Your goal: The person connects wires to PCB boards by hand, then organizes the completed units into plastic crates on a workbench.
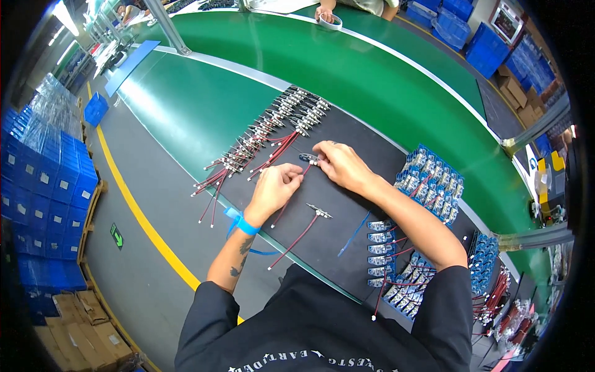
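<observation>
My right hand (344, 165) pinches a small circuit board (307, 158) with a white connector at its lower edge. Close beside it, my left hand (276, 188) has thumb and fingers closed on the thin dark-red cable (306, 170), which leads down from the board. The cable's lower end hangs out below the left hand. A blue wristband (240, 222) is round my left wrist, and its cord trails over the table edge. Nearer to me lies another small board (319, 211) with its own red cable (294, 243).
Rows of cabled boards (263, 131) lie beyond my left hand on the black mat (365, 139). At right are stacked blue board panels (431, 180) and single boards in a column (379, 253). A green conveyor belt (322, 59) runs behind; a person's hand (324, 13) holds a white ring there.
</observation>
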A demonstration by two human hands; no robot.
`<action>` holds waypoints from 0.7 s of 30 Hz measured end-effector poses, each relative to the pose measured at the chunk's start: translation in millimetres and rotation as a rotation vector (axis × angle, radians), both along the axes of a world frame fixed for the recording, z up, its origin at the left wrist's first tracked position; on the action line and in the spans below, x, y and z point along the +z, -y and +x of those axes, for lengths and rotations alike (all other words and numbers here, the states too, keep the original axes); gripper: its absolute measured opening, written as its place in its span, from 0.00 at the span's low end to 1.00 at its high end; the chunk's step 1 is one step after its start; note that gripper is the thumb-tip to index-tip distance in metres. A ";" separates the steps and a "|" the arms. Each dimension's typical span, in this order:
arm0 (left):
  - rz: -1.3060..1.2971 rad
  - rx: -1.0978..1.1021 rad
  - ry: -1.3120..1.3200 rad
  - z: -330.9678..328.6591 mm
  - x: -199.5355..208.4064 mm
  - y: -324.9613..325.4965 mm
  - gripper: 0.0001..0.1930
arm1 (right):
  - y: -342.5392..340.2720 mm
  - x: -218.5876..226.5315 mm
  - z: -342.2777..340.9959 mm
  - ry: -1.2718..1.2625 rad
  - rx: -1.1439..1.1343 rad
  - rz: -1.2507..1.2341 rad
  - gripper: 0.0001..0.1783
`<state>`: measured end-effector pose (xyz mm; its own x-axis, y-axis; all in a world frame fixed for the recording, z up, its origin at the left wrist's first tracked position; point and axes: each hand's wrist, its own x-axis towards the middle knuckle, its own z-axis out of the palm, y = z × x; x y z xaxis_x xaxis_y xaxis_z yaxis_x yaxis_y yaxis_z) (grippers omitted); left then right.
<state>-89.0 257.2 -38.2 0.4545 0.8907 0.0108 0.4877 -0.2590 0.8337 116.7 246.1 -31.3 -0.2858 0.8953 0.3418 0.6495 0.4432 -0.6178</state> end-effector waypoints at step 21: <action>0.905 0.327 -0.274 8.4 -27.8 -36.8 0.04 | -48.3 -23.8 -35.9 0.077 -0.402 0.051 0.07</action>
<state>-80.6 294.0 -65.9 0.2769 0.6804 0.6785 0.7944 -0.5594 0.2367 80.8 294.4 -55.1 0.0563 0.9232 0.3802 0.8209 0.1739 -0.5440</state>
